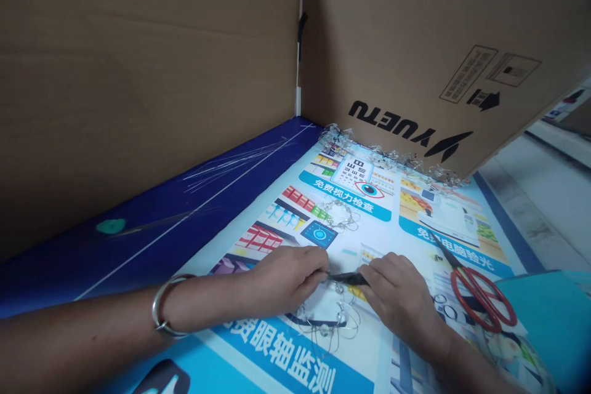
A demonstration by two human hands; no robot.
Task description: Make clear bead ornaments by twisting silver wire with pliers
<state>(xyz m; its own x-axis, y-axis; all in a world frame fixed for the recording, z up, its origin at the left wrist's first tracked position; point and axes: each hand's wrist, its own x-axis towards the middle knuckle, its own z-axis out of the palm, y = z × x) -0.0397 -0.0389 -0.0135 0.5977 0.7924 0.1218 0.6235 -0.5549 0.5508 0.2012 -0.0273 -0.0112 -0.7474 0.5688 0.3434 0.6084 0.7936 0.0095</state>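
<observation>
My left hand, with a silver bangle on the wrist, is closed in a pinch on a beaded wire loop. Clear beads and thin curling wires of the loop hang below the fingertips. My right hand is wrapped round small dark pliers, whose tapered jaws point left and meet the wire at my left fingertips. The pliers' handles are mostly hidden in the palm. A second beaded wire loop lies flat on the printed sheet just beyond my hands.
Red-handled scissors lie to the right, blades pointing away. Many wire-and-bead pieces line the foot of the cardboard wall. Loose straight wires and a teal lump rest on the blue strip at left.
</observation>
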